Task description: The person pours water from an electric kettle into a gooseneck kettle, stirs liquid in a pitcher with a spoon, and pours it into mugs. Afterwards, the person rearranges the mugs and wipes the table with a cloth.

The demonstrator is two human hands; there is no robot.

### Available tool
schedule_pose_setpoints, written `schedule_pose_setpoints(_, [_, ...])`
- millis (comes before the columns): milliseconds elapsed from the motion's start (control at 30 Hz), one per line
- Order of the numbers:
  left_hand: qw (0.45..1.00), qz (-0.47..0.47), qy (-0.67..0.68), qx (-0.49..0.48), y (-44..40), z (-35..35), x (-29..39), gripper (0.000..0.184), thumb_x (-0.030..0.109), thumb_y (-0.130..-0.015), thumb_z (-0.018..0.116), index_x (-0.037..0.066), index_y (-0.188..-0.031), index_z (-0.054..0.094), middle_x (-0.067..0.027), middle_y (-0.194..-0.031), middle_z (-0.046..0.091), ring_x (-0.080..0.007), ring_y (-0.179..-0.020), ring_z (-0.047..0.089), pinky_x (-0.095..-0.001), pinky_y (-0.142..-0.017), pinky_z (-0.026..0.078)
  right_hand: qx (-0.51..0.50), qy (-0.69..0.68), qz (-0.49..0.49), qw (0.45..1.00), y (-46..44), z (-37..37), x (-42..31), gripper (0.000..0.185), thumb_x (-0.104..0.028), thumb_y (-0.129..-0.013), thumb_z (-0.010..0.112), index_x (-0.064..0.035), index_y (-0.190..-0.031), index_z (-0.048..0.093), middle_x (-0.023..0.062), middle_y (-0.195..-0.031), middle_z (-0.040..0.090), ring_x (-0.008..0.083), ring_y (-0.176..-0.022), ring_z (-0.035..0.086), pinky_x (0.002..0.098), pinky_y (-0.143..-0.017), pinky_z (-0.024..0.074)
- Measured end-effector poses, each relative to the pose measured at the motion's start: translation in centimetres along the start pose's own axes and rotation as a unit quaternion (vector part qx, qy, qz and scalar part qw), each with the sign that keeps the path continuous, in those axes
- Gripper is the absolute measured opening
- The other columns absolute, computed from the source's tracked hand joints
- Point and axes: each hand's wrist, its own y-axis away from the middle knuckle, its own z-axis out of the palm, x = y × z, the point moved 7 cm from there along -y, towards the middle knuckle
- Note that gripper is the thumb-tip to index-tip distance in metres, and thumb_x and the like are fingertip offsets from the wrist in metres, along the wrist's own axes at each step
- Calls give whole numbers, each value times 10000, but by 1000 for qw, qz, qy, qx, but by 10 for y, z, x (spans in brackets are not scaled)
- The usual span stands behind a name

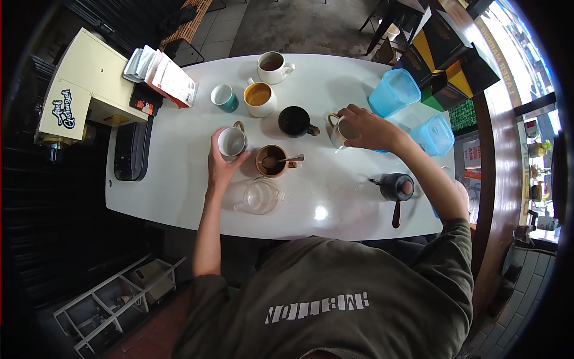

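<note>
My left hand (220, 167) is wrapped around a white mug (232, 142) whose gold handle points away from me. With fingers over its rim, my right hand (373, 127) grips another white mug (337, 135), its gold handle on the left. Between them stands a black mug (294, 121) with a dark handle. A brown mug (271, 161) holds dark liquid and a spoon (292, 159), just right of my left hand. Nearer me is a clear glass jug (261, 197). Farther back are a teal cup (225, 99), a white mug with a yellow inside (260, 99) and a white mug with brown liquid (274, 67).
All these stand on a white table (185, 191). A black lidded pot (397, 187) with a long handle sits at right, near two blue plastic containers (394, 93). A cream machine (89, 84) and a paper holder (170, 78) flank the left side; dark boxes (445, 54) stand at back right.
</note>
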Motion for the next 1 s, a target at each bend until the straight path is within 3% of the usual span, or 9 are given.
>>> schedule_pose_setpoints(67, [996,76,36,-39,0,-2,11,833,323,-777,823,81,-1421,353,-169,-1401,475,-308,-1271,497,-417,-1049,416,9,20,8,1000,1,-10,-9,624,-278,-808,747,-52,-1330,491,154,-1306,504,362,-1181,548,441,-1009,467])
schedule_pose_setpoints(167, [981,43,189,-2,-23,-23,-31,850,382,-844,758,89,-1482,279,-173,-1496,361,-343,-1343,416,-435,-1093,365,65,37,-28,997,-25,-18,-18,596,-304,-823,735,-61,-1316,506,160,-1293,511,359,-1185,545,454,-1000,467])
schedule_pose_setpoints(267, [993,22,115,22,-72,-46,-35,786,378,-893,708,83,-1486,285,-178,-1515,327,-372,-1350,402,-454,-1072,381,105,11,-153,983,-78,-20,-45,563,-304,-821,734,-71,-1288,523,177,-1261,524,359,-1137,579,459,-963,480])
schedule_pose_setpoints(400, [998,-9,66,-6,-141,-39,-51,738,348,-920,680,71,-1490,301,-175,-1498,363,-345,-1324,444,-419,-1055,406,113,33,-197,973,-157,-7,-74,615,-259,-798,751,-101,-1326,479,180,-1190,545,354,-1034,639,452,-899,519])
schedule_pose_setpoints(500, [998,-25,47,-22,-166,-26,-70,577,275,-942,640,98,-1447,424,-172,-1397,502,-293,-1267,525,-362,-1018,438,110,32,-163,980,-193,3,-83,636,-278,-792,755,-108,-1341,484,173,-1185,549,338,-1033,658,429,-868,544])
schedule_pose_setpoints(567, [991,-54,-104,-70,-171,-17,-75,450,193,-942,604,151,-1384,532,-155,-1188,645,-240,-1069,633,-322,-925,480,101,42,-157,981,-205,8,-85,636,-291,-795,752,-101,-1342,490,171,-1187,557,336,-1039,659,424,-875,544])
schedule_pose_setpoints(667, [997,16,-76,-10,-162,-14,-63,420,128,-920,577,191,-1335,589,-149,-1018,678,-217,-861,626,-330,-822,495,67,46,-135,988,-220,20,-79,660,-378,-804,740,-88,-1346,500,162,-1198,576,332,-1073,647,428,-895,536])
schedule_pose_setpoints(767, [997,4,-70,-23,-160,-11,-63,457,95,-902,565,203,-1345,583,-134,-922,651,-204,-722,539,-330,-734,481,37,54,-134,989,-227,23,-80,737,-523,-796,714,-77,-1343,502,146,-1218,585,325,-1123,621,438,-917,526])
schedule_pose_setpoints(1000, [995,28,-75,-52,-153,0,-50,492,57,-869,552,210,-1335,597,-103,-823,581,-186,-675,475,-322,-681,456,37,119,-166,978,-225,29,-83,705,-456,-760,736,-65,-1303,516,162,-1201,582,333,-1092,633,436,-889,542])
